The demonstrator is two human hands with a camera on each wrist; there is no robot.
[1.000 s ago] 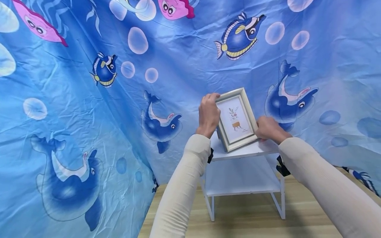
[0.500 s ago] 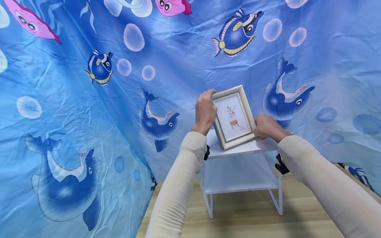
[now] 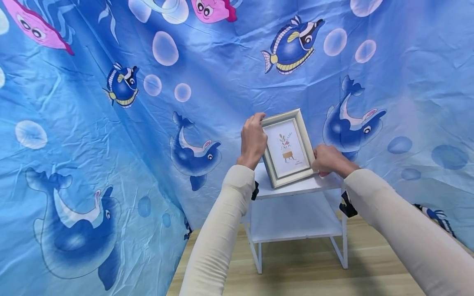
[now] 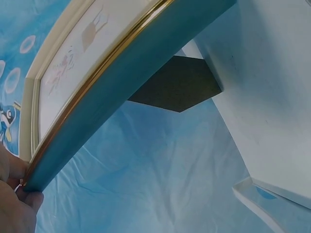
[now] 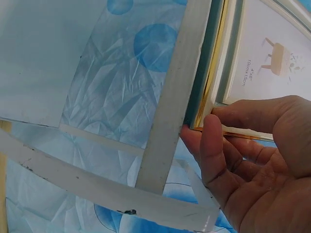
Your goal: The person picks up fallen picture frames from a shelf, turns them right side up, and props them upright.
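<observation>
A picture frame [image 3: 286, 149], cream with a gold line and blue-green sides, stands tilted over the white table [image 3: 264, 181]. Its print shows a plant in an orange pot on legs. My left hand [image 3: 254, 139] grips the frame's upper left corner; in the left wrist view the thumb and fingers [image 4: 14, 170] pinch its edge. Behind the frame a dark support leg [image 4: 180, 85] sticks out toward the tabletop. At the lower right corner my right hand [image 3: 329, 159] holds the frame, with thumb and fingers around that corner in the right wrist view [image 5: 252, 160].
Below the tabletop is a white lower shelf [image 3: 296, 218] on thin metal legs [image 3: 259, 257]. A blue sea-creature curtain [image 3: 229, 74] hangs close behind the table and along the left. The floor [image 3: 296, 279] is light wood.
The whole head view has shifted slightly left, table and curtain included. Both hands keep their hold on the picture frame, which stays at nearly the same tilt.
</observation>
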